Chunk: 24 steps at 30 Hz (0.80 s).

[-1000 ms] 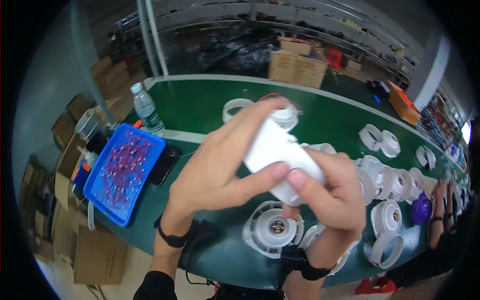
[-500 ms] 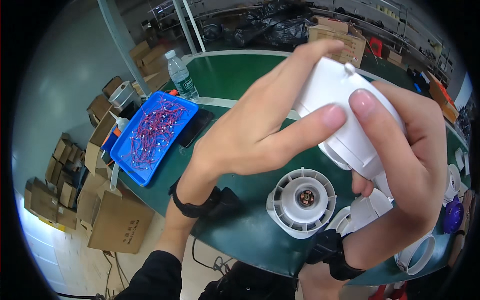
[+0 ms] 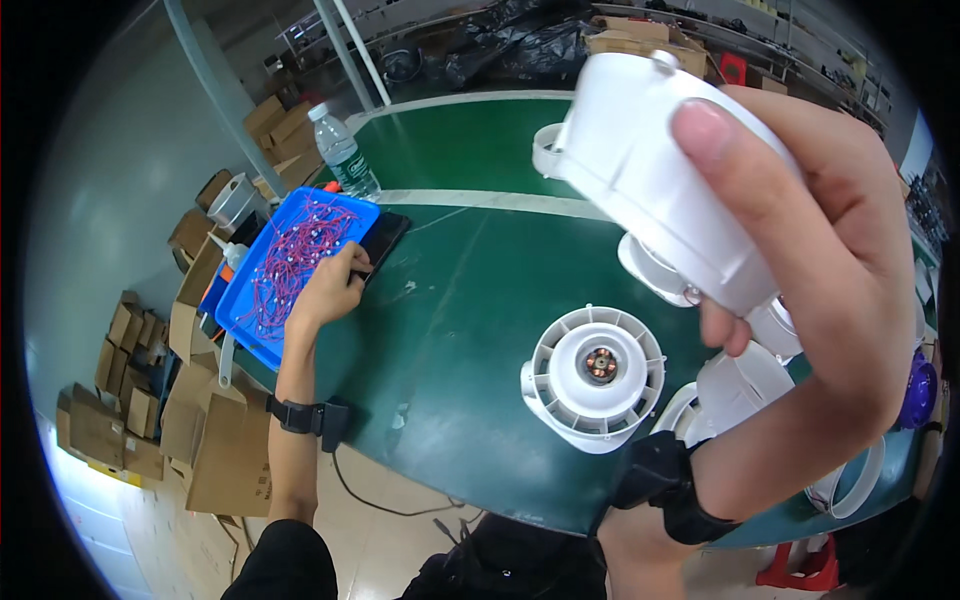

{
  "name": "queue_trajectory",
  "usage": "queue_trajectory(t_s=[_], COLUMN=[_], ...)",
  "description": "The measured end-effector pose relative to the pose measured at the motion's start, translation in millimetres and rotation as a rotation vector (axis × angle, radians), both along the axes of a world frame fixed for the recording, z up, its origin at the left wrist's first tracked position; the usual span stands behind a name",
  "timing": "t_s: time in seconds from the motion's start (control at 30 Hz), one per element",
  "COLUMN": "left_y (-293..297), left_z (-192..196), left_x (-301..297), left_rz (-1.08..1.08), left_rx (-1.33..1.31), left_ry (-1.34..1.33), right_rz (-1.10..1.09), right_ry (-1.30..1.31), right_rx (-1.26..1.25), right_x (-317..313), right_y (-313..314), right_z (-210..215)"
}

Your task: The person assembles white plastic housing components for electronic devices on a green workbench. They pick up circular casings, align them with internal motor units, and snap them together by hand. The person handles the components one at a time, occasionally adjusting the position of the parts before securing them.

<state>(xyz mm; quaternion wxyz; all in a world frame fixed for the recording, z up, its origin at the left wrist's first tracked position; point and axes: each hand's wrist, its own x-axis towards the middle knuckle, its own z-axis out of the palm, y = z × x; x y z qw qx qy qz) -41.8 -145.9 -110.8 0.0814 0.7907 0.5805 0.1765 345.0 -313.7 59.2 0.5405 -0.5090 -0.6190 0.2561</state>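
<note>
My right hand [image 3: 800,190] is wrapped around a white plastic housing [image 3: 650,165], tilted and raised close above the right side of the table. The thumb presses on its face, and the fingers go behind it. On the far left, my left hand [image 3: 335,285] has its fingers curled together at the right edge of a blue tray [image 3: 262,345], beside a black phone [image 3: 385,245]. What those fingers pinch, if anything, is hidden. Thin red-purple wires [image 3: 290,255] with small white connectors fill the tray. Below the housing stands a round white vaned part [image 3: 595,375] with a copper-wound motor core [image 3: 601,365] in its middle.
On the green table [image 3: 450,300], more white plastic parts [image 3: 735,385] lie at the right, and a white ring [image 3: 548,150] farther back. A water bottle [image 3: 342,150] stands behind the tray. Cardboard boxes [image 3: 230,450] sit on the floor at left; a cable [image 3: 380,505] hangs near the front edge.
My left hand has let go of the white housing and moved left to the wire tray. My right hand still holds the housing. The view has shifted slightly.
</note>
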Motion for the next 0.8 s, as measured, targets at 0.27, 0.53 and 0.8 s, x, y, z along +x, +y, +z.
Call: queue_trajectory(t_s=[0.27, 0.53, 0.8], left_y=[10, 2, -6], left_z=[-9, -8, -23], left_x=[-26, -21, -28], left_rz=[0.112, 0.173, 0.078], left_rx=[0.166, 0.06, 0.176], left_ry=[-0.084, -0.097, -0.191], right_rz=[0.028, 0.133, -0.056], right_ry=[-0.116, -0.207, -0.121], right_rx=[0.055, 0.031, 0.06], right_x=[-2, -1, -6], right_y=[7, 10, 2], right_z=[-8, -6, -11])
